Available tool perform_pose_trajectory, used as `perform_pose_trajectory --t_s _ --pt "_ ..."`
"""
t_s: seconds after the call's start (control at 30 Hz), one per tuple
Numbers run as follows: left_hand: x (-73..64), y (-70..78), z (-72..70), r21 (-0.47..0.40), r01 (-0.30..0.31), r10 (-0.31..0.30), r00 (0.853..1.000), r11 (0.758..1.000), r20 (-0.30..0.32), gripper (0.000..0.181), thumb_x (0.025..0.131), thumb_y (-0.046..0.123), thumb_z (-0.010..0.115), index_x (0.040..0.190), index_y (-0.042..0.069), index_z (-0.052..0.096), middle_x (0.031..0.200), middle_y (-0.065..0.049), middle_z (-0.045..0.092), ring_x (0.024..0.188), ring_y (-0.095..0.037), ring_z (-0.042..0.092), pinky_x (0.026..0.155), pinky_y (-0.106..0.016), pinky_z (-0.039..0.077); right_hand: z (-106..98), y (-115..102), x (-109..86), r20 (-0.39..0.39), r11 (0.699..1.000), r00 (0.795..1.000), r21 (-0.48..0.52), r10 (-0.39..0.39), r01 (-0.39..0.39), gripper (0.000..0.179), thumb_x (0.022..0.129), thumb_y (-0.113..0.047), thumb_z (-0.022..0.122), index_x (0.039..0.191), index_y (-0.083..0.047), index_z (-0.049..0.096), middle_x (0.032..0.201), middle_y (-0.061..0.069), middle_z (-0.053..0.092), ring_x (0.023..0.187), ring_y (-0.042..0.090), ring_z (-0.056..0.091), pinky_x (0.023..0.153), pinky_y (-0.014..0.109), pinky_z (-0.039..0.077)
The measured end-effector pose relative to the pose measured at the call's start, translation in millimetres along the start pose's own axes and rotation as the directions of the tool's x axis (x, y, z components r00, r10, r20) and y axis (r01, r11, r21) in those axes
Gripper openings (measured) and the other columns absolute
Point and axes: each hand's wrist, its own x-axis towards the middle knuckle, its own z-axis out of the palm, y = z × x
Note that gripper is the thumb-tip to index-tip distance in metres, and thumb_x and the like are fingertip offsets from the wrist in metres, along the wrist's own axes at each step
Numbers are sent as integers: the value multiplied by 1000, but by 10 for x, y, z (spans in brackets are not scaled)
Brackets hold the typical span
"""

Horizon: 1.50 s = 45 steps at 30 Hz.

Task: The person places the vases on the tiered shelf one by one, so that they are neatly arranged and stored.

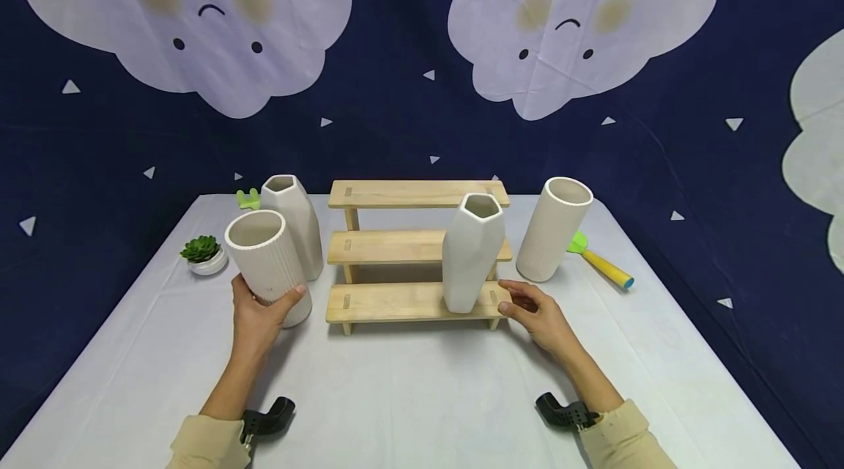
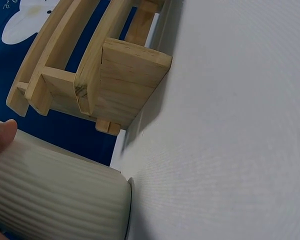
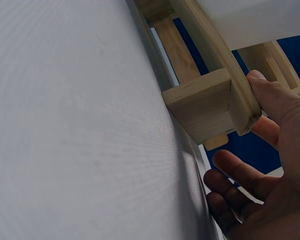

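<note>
My left hand [image 1: 259, 316] grips a white ribbed cylindrical vase [image 1: 269, 253] low on its body, thumb on the near side. In the left wrist view, the ribbed vase [image 2: 65, 185] has its base at the white tabletop. My right hand [image 1: 537, 315] pinches the right end of the lowest step of a three-tier wooden shelf [image 1: 389, 302]. Seen from the right wrist, the thumb [image 3: 270, 92] lies along the step's edge, with the other fingers loosely bent below. A white faceted vase [image 1: 467, 256] stands on that step's right side.
Another faceted vase [image 1: 293, 223] stands behind the ribbed one. A small potted succulent [image 1: 204, 256] and a green object [image 1: 248, 198] are at the left. A second cylindrical vase [image 1: 550, 234] is right of the shelf, beside a yellow-handled green tool [image 1: 606, 267].
</note>
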Motion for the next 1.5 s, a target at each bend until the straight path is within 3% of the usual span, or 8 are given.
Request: perform_pose_trajectory --t_s 0.57,0.97,1.5 --pt "-60 102 -26 29 25 -25 1000 999 15 90 74 21 79 143 8 21 139 -16 39 131 -30 36 110 -50 24 6 20 1 5 1000 1000 5 -9 9 45 87 -25 68 129 -12 57 118 16 63 100 16 59 81 21 48" --pt "-136 263 -52 22 12 -13 998 1000 53 91 75 20 78 145 11 20 139 -15 38 129 -29 37 108 -51 27 -33 -383 -110 14 1000 1000 -9 9 -9 44 88 -14 65 129 0 55 116 23 62 101 26 59 80 19 48" --pt "-239 461 -20 -25 -15 17 997 1000 71 89 75 14 78 143 11 22 136 -11 38 125 -23 38 106 -47 29 -33 -370 -105 18 1000 1000 8 15 -15 44 88 -14 66 129 -1 55 116 24 62 101 27 59 79 19 47"
